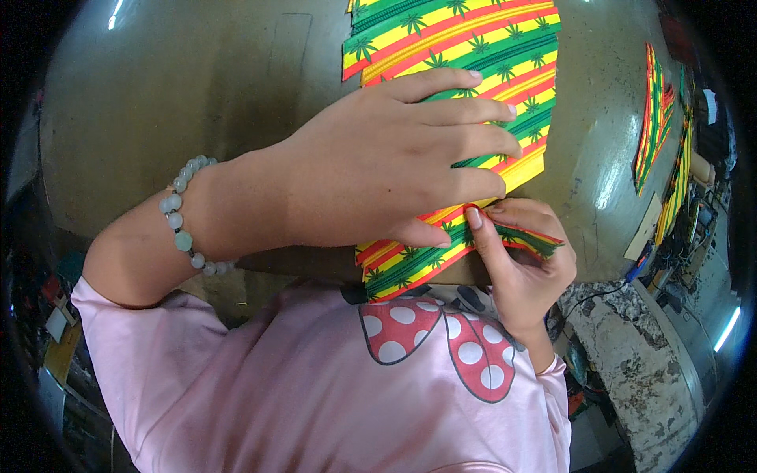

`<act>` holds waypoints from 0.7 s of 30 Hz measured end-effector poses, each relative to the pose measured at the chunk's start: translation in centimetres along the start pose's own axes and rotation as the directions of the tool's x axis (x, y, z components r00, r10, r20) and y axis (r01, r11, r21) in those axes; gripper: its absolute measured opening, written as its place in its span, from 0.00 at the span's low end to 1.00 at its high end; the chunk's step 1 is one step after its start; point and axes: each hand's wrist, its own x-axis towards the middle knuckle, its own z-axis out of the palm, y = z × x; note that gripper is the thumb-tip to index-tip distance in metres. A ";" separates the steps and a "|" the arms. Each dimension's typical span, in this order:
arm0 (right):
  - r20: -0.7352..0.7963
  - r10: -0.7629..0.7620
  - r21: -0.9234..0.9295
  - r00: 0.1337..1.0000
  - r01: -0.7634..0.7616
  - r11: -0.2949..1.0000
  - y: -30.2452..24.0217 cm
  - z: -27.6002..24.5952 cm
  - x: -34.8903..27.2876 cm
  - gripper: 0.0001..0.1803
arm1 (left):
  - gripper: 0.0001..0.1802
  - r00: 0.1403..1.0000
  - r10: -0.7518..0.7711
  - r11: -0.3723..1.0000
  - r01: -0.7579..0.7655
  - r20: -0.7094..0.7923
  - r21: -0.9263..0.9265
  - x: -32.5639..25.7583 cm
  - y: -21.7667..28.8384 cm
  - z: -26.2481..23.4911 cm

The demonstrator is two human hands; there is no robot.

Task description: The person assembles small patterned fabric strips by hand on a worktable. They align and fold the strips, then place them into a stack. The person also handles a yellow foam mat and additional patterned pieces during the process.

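Observation:
A piece of striped fabric [465, 35] in red, yellow and green, printed with dark leaves, lies on the table. Some of its bands look ridged, like zipper tape. Its lower end hangs near the table's front edge. My left hand [378, 150] lies flat across the fabric, palm down, fingers spread and pointing right; a pale bead bracelet [183, 240] circles that wrist. My right hand [532, 272] pinches the fabric's lower right edge between thumb and fingers. There a folded part of the cloth [516, 234] curls up, partly hidden inside the hand.
The brown, glossy table [181, 118] spreads around the fabric. More striped pieces [653, 118] lie toward its right side, with another yellow-and-green piece [680, 181] beyond. A worn, pale, peeling surface [631, 339] stands at the lower right, and a blue-tipped tool [640, 264] lies by the table's corner.

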 end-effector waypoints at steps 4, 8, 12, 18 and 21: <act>0.001 0.054 0.005 0.999 -0.054 0.999 -0.3 0.0 -0.2 0.09 | 0.24 1.000 -0.012 1.000 0.012 0.003 0.012 0.0 0.2 0.0; 0.016 0.073 -0.003 0.997 -0.073 0.997 -0.3 -0.1 -0.2 0.09 | 0.26 1.000 -0.008 1.000 0.007 0.013 0.021 -0.1 0.5 0.0; 0.003 0.065 0.005 0.998 -0.065 0.998 -0.2 0.1 -0.3 0.08 | 0.27 1.000 -0.011 1.000 0.010 0.021 0.022 -0.2 0.6 0.0; -0.074 0.167 -0.107 0.983 -0.174 0.979 -0.6 0.2 -0.4 0.17 | 0.29 1.000 -0.008 1.000 0.007 0.017 0.026 -0.3 0.9 0.0; -0.224 -0.250 -0.340 0.942 0.164 0.926 0.4 0.0 0.0 0.21 | 0.31 1.000 0.003 1.000 -0.003 0.020 0.012 -0.1 0.6 -0.1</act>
